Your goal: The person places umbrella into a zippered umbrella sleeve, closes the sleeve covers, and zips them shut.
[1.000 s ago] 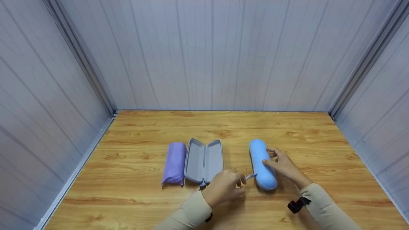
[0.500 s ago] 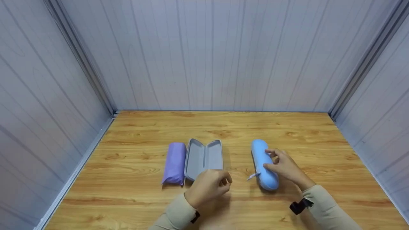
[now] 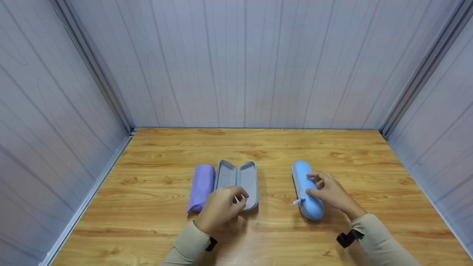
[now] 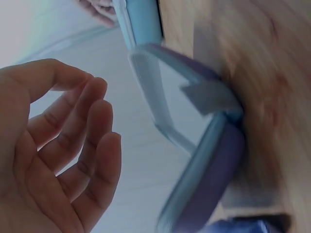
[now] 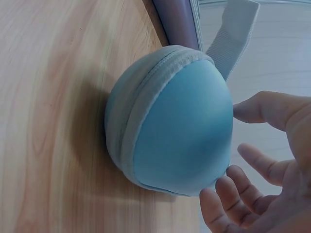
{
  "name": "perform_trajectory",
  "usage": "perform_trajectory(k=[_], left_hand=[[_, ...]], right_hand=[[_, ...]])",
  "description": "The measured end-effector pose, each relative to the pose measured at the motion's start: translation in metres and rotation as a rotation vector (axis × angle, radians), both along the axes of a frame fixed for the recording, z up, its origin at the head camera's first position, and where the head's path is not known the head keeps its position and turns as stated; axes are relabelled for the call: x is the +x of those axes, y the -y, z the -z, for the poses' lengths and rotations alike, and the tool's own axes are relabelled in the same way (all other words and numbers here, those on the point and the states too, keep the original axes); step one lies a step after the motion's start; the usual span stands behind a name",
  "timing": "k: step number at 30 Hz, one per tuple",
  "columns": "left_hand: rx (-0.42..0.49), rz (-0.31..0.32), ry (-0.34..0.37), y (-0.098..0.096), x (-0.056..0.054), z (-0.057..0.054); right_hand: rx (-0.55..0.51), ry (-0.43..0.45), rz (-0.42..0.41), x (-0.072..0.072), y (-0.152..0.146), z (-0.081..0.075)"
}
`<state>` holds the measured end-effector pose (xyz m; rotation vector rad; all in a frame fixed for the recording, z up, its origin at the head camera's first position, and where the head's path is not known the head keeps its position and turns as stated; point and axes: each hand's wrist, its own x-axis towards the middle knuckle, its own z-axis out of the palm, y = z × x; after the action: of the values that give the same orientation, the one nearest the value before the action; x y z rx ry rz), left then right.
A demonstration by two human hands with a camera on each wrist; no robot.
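Observation:
A blue zippered hard case (image 3: pixel 303 177), long and rounded, lies on the right. Its pale fabric pull tab (image 3: pixel 298 202) sticks out to the left. My right hand (image 3: pixel 330 194) touches the case's upper right side with thumb and fingertips, not wrapped around it; the right wrist view shows the rounded blue end (image 5: pixel 184 131) beside the relaxed fingers. An opened grey-lined case (image 3: pixel 247 181) stands spread in the middle. My left hand (image 3: pixel 221 207), fingers loosely bent around nothing, hovers over its near left part and hides that part.
A purple wrapped bundle (image 3: pixel 202 184) lies right against the left side of the opened case. Wood-grain table (image 3: pixel 258 236) is under everything. Pale panel walls (image 3: pixel 244 66) enclose the back and both sides.
My left hand has let go of the blue case's pull tab and moved left over the opened case. The blue case has shifted slightly right, with my right hand staying at it.

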<state>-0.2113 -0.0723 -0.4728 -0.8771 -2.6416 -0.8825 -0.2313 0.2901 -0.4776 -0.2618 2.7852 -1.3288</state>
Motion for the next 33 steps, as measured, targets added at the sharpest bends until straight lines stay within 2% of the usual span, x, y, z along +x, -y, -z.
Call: perform_trajectory(k=[5, 7, 10, 14, 21, 27, 33], left_hand=[[0.037, -0.121, -0.114, 0.018, -0.011, 0.001], [0.057, -0.186, -0.132, 0.025, -0.016, 0.003], [0.090, -0.281, -0.108, 0.034, -0.023, 0.005], [0.147, -0.357, -0.001, 0.043, -0.030, 0.007], [0.214, -0.358, 0.195, 0.049, -0.037, 0.010], [0.233, -0.307, 0.243, 0.052, -0.042, 0.016], [0.272, -0.288, 0.279, 0.053, -0.043, 0.021]], right_hand=[[-0.005, -0.024, 0.000, -0.001, 0.002, -0.003], [-0.003, -0.042, -0.003, -0.002, 0.003, -0.004], [0.000, -0.074, -0.015, -0.003, 0.005, -0.005], [0.006, -0.130, -0.039, -0.005, 0.011, -0.004], [-0.004, -0.162, -0.070, -0.006, 0.021, -0.008], [-0.028, -0.131, -0.103, -0.008, 0.030, -0.016], [-0.081, -0.068, -0.144, -0.011, 0.041, -0.026]])
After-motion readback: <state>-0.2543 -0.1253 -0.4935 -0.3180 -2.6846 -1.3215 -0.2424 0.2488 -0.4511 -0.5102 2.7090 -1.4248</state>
